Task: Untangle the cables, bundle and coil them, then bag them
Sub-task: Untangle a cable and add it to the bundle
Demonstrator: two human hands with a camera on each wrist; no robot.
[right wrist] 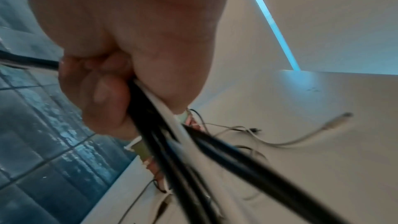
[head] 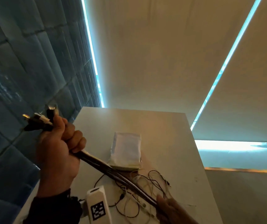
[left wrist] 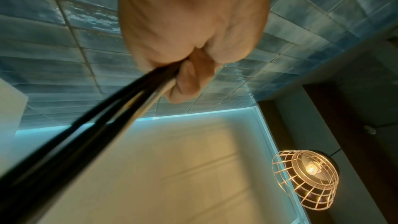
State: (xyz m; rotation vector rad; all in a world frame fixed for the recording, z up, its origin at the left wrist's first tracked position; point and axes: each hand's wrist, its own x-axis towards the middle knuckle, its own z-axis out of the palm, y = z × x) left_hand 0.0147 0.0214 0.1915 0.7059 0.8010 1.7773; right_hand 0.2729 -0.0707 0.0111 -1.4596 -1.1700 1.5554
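Note:
A bundle of thick black and white cables [head: 113, 172] stretches taut above the table between both hands. My left hand [head: 64, 141] grips its upper end in a fist, and several plugs [head: 40, 120] stick out past the thumb. My right hand [head: 166, 206] grips the lower end near the bottom edge. The left wrist view shows the left hand [left wrist: 189, 67] curled round the bundle [left wrist: 107, 117]. The right wrist view shows the right hand [right wrist: 103, 91] closed round the bundle [right wrist: 193, 151]. A white bag [head: 128, 149] lies flat on the table behind the bundle.
Thin black and white wires [head: 153, 181] lie tangled on the white table [head: 170, 139] under the bundle, one thin white cable [right wrist: 301, 139] trailing right. A blue tiled wall [head: 24, 70] stands left of the table. A wire-cage lamp [left wrist: 305, 178] hangs overhead.

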